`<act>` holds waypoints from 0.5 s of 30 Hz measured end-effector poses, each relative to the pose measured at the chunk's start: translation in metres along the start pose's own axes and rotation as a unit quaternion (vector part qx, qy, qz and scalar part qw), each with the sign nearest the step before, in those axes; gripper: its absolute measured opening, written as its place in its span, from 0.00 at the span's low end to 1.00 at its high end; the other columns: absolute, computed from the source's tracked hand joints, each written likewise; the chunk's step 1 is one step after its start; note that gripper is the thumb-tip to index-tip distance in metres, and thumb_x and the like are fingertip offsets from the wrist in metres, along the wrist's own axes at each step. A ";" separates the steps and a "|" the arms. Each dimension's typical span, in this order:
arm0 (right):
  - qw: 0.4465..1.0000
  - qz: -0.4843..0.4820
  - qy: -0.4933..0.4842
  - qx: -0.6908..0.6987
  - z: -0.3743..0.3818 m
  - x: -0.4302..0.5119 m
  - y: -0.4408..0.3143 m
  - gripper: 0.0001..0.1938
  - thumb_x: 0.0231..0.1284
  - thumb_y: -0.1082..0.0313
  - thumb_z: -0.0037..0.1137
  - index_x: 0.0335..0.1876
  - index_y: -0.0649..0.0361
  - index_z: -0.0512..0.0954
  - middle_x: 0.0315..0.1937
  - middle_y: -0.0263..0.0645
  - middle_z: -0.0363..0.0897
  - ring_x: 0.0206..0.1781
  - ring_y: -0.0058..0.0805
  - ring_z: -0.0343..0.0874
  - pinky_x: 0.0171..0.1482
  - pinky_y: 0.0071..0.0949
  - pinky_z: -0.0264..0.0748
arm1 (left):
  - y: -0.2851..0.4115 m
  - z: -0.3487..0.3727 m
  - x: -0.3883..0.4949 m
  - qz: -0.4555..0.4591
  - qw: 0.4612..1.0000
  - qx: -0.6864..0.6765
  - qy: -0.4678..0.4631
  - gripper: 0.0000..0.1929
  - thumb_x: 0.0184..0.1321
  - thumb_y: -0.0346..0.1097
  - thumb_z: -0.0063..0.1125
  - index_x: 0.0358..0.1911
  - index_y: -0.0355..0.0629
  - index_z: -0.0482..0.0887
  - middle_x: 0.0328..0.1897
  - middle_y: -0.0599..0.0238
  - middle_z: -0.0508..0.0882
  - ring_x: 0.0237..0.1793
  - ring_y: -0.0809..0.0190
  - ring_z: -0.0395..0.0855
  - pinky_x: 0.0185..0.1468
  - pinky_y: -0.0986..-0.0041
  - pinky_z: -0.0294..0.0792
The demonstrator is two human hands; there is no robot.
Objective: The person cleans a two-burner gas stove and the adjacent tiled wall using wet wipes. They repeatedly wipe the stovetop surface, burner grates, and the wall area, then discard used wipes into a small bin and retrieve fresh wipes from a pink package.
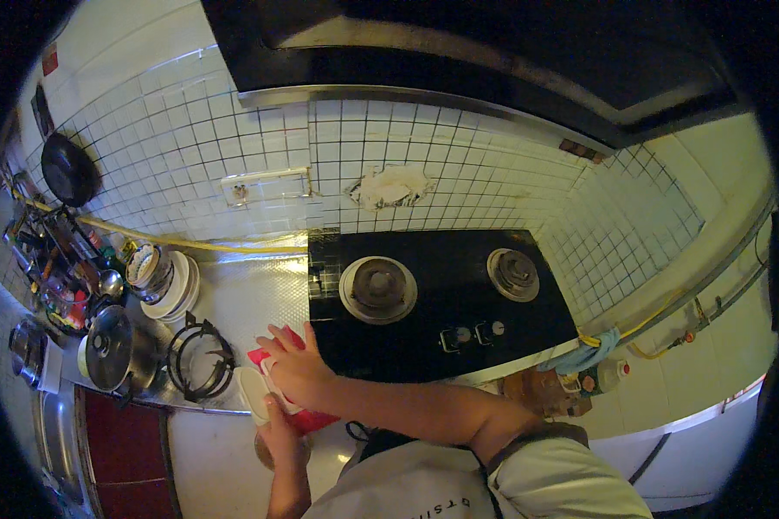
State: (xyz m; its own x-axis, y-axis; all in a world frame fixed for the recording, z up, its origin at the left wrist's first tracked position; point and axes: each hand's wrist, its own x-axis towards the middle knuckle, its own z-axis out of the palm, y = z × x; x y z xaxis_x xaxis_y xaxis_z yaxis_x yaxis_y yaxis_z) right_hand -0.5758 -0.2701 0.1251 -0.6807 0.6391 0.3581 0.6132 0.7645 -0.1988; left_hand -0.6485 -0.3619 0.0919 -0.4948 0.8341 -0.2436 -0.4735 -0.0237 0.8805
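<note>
At the lower middle, my left hand (278, 431) holds a red soft pack (315, 422) with a raised white oval lid (253, 396), its thumb against the lid's lower end. The pack resembles a wet-wipes pack. My right hand (298, 373) lies over the pack's middle, fingers spread, and covers most of the white opening; whether it pinches anything is hidden. Just left of the lid, a black pan support (201, 363) rests on the metal counter. The black gas hob (428, 350) is beyond my right forearm, its two burners without pan supports.
Stacked plates (182, 292), bowls (148, 266), a lidded pot (109, 347) and a heap of utensils (71, 259) crowd the left counter. A black pan (69, 170) hangs on the wall. The range hood (461, 58) overhangs the hob. A blue cloth (581, 355) hangs at right.
</note>
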 end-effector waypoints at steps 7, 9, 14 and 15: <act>0.998 -0.050 0.031 0.033 -0.003 0.003 0.004 0.09 0.44 0.66 0.51 0.28 0.60 0.80 0.60 0.40 0.63 0.67 0.42 0.53 0.57 0.69 0.48 | -0.016 -0.019 0.014 -0.081 0.995 0.012 0.051 0.28 0.65 0.48 0.45 0.58 0.31 0.65 0.55 0.53 0.73 0.50 0.58 0.74 0.51 0.70 0.68; 0.994 -0.080 0.043 0.054 -0.008 0.008 0.001 0.09 0.44 0.66 0.50 0.28 0.61 0.79 0.59 0.41 0.63 0.67 0.43 0.55 0.57 0.69 0.49 | -0.014 -0.027 0.019 -0.086 0.993 0.039 0.074 0.27 0.65 0.48 0.44 0.58 0.31 0.66 0.56 0.53 0.73 0.50 0.58 0.74 0.53 0.70 0.66; 0.985 -0.013 0.041 0.165 -0.028 0.006 0.009 0.04 0.49 0.69 0.50 0.29 0.59 0.76 0.56 0.46 0.66 0.62 0.39 0.64 0.60 0.56 0.52 | -0.015 -0.026 0.030 -0.039 0.995 0.024 0.084 0.24 0.66 0.47 0.42 0.55 0.33 0.70 0.53 0.54 0.76 0.51 0.59 0.73 0.55 0.71 0.64; 0.978 0.009 0.033 0.207 -0.033 0.007 0.013 0.04 0.51 0.70 0.49 0.31 0.58 0.76 0.56 0.46 0.67 0.61 0.38 0.66 0.61 0.48 0.55 | -0.014 -0.021 0.031 -0.004 0.997 0.000 0.075 0.23 0.66 0.46 0.42 0.55 0.33 0.71 0.52 0.54 0.76 0.51 0.59 0.73 0.55 0.71 0.64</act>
State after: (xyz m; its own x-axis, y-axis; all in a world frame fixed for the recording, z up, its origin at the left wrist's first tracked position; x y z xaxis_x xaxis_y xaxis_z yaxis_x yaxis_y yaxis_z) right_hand -0.5592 -0.2580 0.1555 -0.6355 0.6561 0.4070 0.3997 0.7307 -0.5535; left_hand -0.6724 -0.3477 0.0635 -0.5944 0.7429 -0.3079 -0.4777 -0.0182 0.8783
